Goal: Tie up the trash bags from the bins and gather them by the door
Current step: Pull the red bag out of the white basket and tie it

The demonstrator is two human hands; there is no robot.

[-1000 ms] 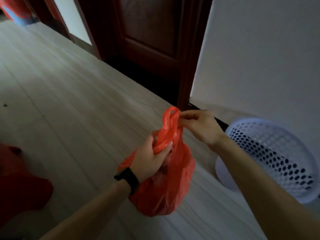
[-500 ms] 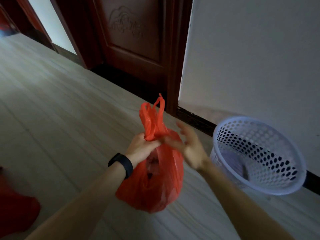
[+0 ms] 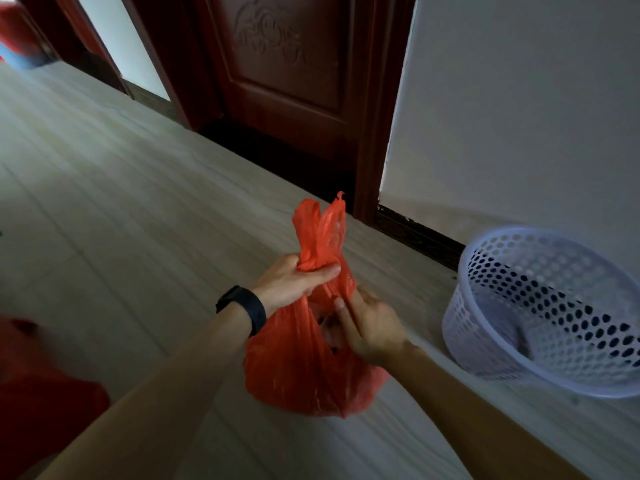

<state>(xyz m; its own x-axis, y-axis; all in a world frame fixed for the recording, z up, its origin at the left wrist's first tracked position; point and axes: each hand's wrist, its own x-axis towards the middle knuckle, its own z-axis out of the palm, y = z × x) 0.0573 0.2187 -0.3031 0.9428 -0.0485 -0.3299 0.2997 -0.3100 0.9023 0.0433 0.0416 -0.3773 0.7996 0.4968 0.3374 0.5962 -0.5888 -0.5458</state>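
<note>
An orange-red plastic trash bag [image 3: 298,368] hangs in the air above the floor in the middle of the head view. My left hand [image 3: 289,280], with a black band on its wrist, is closed around the bag's gathered neck, and the two handle ends stick up above the fist. My right hand [image 3: 369,322] presses against the bag just below the neck, its fingers pinching the plastic on the right side. The bag bulges with contents that I cannot make out.
A white perforated bin [image 3: 550,313] stands on the floor at the right, by the white wall. A dark wooden door [image 3: 284,74] in its frame is straight ahead. Red cloth [image 3: 38,396] lies at the lower left. Pale floor boards stretch away to the left.
My right hand let go of the handle tops, swung down and now grips the bag below the neck. My left hand slid up to hold the gathered neck. The view shifted left.
</note>
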